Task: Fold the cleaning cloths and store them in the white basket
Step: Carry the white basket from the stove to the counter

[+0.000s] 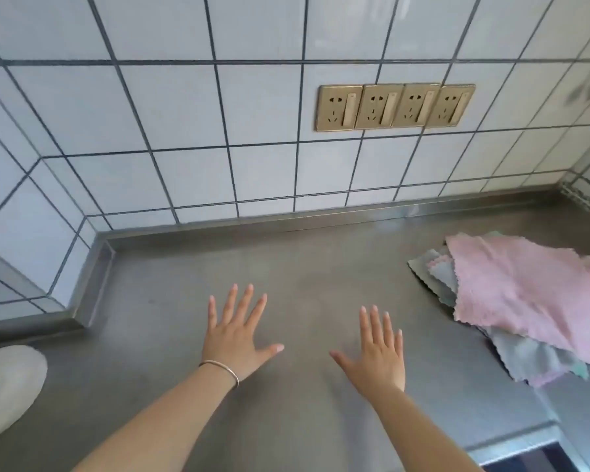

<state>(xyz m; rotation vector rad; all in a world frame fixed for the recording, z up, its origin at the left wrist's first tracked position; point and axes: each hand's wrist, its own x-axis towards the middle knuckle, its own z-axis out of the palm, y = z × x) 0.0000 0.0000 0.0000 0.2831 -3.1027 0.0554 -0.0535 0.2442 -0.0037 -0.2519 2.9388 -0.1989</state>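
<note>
A loose pile of cleaning cloths lies at the right of the steel counter (304, 267). A pink cloth (525, 287) is on top, unfolded, with grey cloths (532, 359) showing under its edges. My left hand (235, 332) and my right hand (378, 352) hover flat over the middle of the counter, palms down, fingers spread, holding nothing. Both are well left of the pile. A white fuzzy basket (11, 386) is cut off by the left edge, only its rim and dark handle hole visible.
A tiled wall rises behind the counter with a row of gold power sockets (394, 105). The wall steps forward at the left corner. The counter's front edge shows at the bottom right.
</note>
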